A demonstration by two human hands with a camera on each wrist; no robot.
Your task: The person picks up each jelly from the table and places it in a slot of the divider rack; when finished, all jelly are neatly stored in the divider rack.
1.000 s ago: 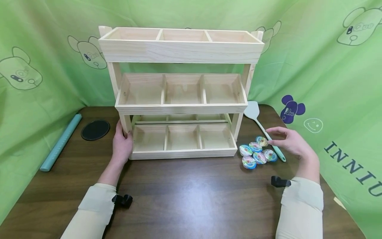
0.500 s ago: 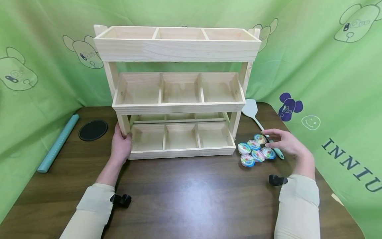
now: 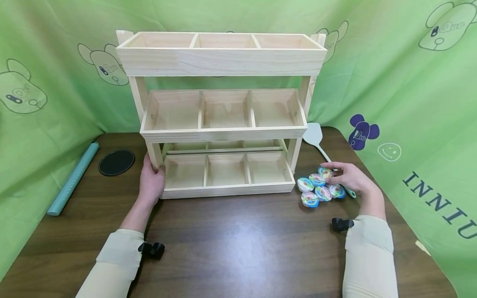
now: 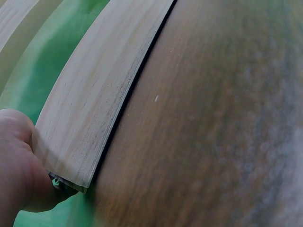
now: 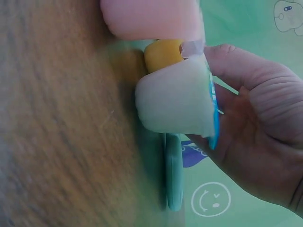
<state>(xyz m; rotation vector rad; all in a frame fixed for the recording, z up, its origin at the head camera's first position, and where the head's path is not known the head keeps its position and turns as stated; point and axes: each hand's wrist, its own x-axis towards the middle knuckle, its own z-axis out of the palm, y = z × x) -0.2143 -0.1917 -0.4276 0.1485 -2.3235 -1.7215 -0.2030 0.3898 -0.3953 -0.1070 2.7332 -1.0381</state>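
Observation:
A three-tier wooden rack (image 3: 223, 134) with divided trays stands at the middle of the table. My left hand (image 3: 150, 182) grips its lower left end, thumb in front; in the left wrist view the fingers are partly hidden behind the bottom board (image 4: 90, 104). At the rack's right lies a cluster of several small jelly cups (image 3: 310, 199) with colourful lids. My right hand (image 3: 352, 178) holds the rearmost one, a yellow jelly cup (image 3: 323, 171), between thumb and fingers. In the right wrist view a whitish cup (image 5: 175, 101) partly covers that yellow cup.
A pale spatula (image 3: 313, 133) lies behind the cups, its handle passing under my right hand. On the left are a round black disc (image 3: 116, 162) and a blue-green rolled tube (image 3: 73, 179). A green printed curtain (image 3: 223, 16) hangs around the table.
My right hand has moved left and closed in on the rearmost jelly cup, fingers now either side of it. The left hand keeps its grip on the rack; the view has shifted slightly.

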